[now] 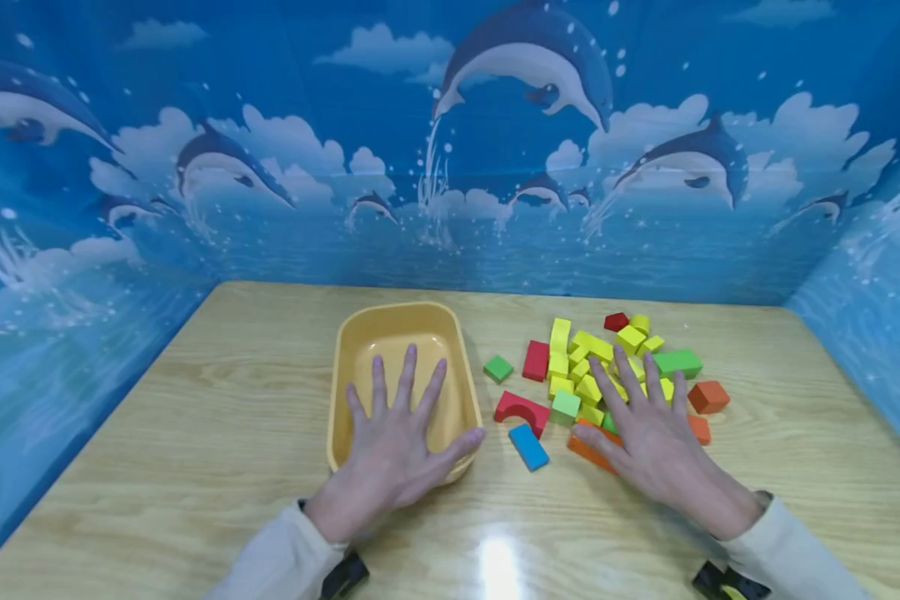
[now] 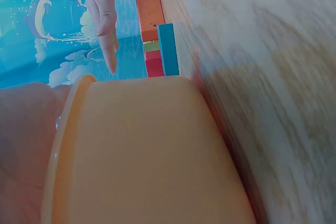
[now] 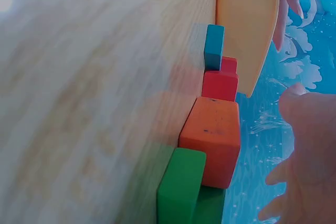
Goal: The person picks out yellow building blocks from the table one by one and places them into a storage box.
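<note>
My left hand (image 1: 392, 454) is spread, palm down, above a yellow-orange plastic tub (image 1: 341, 367); in the left wrist view it shows at the side, over the tub's rim (image 2: 63, 129). Nothing is in its fingers. My right hand (image 1: 656, 442) is also spread, over a heap of wooden blocks, with straight fingers and no block held. Many blocks are yellow (image 1: 559, 335). An orange block (image 1: 592, 450) lies partly under the right thumb in the head view. Left of the heap lie a red arch block (image 1: 521, 410), a blue block (image 1: 528, 447) and a small green block (image 1: 498, 368).
A wooden table (image 1: 195, 433) carries everything. Behind and beside it hangs a blue cloth (image 1: 307, 233) printed with dolphins. Several red and green blocks, among them a long green block (image 1: 677, 362), and an orange-red cube (image 1: 708, 397) lie around the heap's edges.
</note>
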{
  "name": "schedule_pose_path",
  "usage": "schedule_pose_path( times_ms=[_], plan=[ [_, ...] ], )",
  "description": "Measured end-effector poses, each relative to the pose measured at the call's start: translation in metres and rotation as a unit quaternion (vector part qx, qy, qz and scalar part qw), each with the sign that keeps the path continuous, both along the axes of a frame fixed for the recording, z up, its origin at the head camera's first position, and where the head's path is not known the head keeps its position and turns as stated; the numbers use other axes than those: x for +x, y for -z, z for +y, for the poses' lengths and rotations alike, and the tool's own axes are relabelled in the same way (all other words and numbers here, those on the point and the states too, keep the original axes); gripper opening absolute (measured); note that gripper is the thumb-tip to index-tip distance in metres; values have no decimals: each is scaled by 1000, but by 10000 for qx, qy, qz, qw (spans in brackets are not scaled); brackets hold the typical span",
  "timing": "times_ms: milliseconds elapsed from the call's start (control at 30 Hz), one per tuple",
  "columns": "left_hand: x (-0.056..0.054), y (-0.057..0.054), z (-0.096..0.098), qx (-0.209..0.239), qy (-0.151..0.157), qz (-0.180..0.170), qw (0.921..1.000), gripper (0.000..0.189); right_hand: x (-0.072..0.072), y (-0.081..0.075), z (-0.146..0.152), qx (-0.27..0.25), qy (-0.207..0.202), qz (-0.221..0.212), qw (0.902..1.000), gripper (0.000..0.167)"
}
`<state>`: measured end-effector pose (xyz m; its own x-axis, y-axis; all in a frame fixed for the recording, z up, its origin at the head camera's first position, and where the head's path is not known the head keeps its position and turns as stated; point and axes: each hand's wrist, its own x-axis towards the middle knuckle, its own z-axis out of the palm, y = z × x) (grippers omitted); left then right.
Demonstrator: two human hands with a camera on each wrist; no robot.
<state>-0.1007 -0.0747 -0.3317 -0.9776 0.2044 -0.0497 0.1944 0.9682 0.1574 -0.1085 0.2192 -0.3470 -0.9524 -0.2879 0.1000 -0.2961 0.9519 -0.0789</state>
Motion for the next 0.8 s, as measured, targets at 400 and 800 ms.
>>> schedule_pose_path(
  times_ms=[400,800],
  plan=[
    [7,-6,-34,930,-8,580,9940,81,-1,4,6,-130,-35,-112,9998,84],
    [32,-8,-81,1772,-392,825,9799,72,-25,-12,42,-50,187,-184,9996,77]
  ],
)
